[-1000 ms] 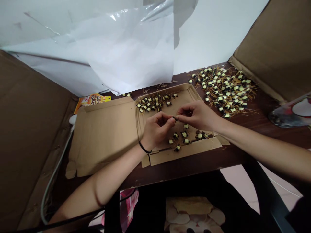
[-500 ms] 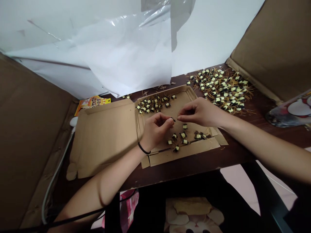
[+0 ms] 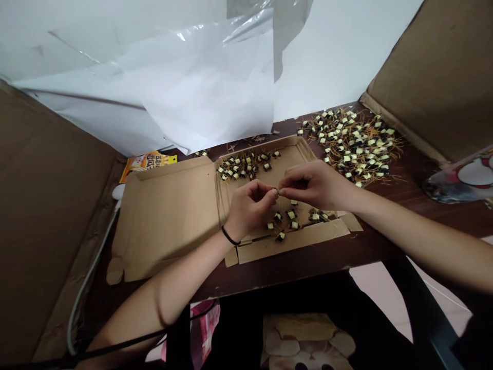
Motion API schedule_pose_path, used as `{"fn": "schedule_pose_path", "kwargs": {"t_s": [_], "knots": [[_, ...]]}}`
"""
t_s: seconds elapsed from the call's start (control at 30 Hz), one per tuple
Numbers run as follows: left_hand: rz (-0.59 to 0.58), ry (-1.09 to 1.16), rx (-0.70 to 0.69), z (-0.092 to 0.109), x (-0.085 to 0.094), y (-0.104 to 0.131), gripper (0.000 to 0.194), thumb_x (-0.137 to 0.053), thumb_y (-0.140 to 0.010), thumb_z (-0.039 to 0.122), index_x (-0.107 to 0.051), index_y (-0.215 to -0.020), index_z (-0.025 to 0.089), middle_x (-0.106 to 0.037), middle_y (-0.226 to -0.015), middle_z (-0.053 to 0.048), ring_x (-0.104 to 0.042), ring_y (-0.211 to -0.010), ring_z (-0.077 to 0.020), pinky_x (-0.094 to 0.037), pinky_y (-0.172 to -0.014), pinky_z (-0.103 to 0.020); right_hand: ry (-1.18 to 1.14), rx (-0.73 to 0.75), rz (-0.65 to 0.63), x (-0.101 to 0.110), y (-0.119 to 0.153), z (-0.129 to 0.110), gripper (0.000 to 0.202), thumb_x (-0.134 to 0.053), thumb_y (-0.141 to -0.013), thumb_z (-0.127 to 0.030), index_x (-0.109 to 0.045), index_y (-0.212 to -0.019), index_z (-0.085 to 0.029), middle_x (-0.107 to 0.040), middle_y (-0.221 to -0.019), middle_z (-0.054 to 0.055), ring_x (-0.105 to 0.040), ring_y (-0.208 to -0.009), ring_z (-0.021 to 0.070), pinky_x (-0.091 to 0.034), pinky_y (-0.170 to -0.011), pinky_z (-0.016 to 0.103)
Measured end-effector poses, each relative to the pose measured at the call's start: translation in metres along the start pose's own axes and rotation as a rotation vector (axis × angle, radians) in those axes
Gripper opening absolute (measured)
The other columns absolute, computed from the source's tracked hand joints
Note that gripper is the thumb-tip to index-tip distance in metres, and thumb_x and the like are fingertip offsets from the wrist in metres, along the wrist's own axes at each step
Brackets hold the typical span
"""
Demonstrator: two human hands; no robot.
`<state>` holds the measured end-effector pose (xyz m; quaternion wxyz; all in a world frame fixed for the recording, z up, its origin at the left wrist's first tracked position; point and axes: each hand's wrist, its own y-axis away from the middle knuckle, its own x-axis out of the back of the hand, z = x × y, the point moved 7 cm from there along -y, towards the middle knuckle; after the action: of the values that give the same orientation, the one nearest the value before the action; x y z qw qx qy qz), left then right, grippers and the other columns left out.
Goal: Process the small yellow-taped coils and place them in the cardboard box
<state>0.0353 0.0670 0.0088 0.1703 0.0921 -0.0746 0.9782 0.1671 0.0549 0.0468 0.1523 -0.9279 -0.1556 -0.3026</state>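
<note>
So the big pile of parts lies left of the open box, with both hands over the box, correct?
Not left: the head view shows the big pile of parts to the right of the open box. The left hand and right hand are over the box.

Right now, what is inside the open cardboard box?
Small yellow-and-black parts cluster at the back left; more lie near the front. The left hand and right hand hide part of the box; anything behind them cannot be seen.
</note>
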Motion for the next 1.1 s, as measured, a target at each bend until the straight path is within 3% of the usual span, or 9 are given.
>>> {"fn": "schedule_pose_path", "kwargs": {"t_s": [0.2,0.5,0.93,1.1], "knots": [[-0.014,0.044,-0.013,-0.002,-0.001,0.001,0.017,-0.067,-0.076,0.029,-0.061,-0.074,0.014,-0.070,-0.066,-0.004,-0.063,-0.059,-0.0111,-0.049,-0.056,-0.022,0.010,-0.071,0.108,0.005,-0.002,0.008,0.022,-0.063,-0.078,-0.032,-0.066,-0.064,-0.015,-0.056,-0.055,-0.001,-0.043,-0.052,0.0078,-0.027,-0.049,0.024],[-0.030,0.077,-0.005,-0.004,-0.002,0.000,0.019,-0.068,-0.074,0.031,-0.060,-0.074,0.014,-0.070,-0.066,-0.004,-0.063,-0.059,-0.0118,-0.048,-0.058,-0.023,-0.087,-0.188,0.012,-0.003,-0.003,0.020,0.025,-0.062,-0.075,-0.035,-0.067,-0.060,-0.015,-0.058,-0.054,0.000,-0.046,-0.052,0.0089,-0.029,-0.048,0.024],[-0.047,0.205,-0.008,-0.008,-0.003,-0.002,0.020,-0.070,-0.074,0.031,-0.059,-0.073,0.015,-0.069,-0.064,-0.002,-0.064,-0.060,-0.0108,-0.050,-0.060,-0.023,0.095,-0.218,0.092,-0.006,0.002,0.020,0.019,-0.058,-0.073,-0.025,-0.066,-0.061,-0.013,-0.055,-0.052,0.000,-0.045,-0.052,0.0088,-0.028,-0.051,0.024],[-0.073,0.204,0.010,-0.006,-0.002,-0.002,0.022,-0.071,-0.073,0.032,-0.059,-0.073,0.014,-0.069,-0.065,-0.002,-0.063,-0.059,-0.0099,-0.050,-0.060,-0.023,0.041,-0.255,-0.073,-0.018,0.000,0.033,0.023,-0.055,-0.075,-0.030,-0.067,-0.064,-0.013,-0.056,-0.054,-0.001,-0.045,-0.051,0.0087,-0.029,-0.049,0.023]]}}
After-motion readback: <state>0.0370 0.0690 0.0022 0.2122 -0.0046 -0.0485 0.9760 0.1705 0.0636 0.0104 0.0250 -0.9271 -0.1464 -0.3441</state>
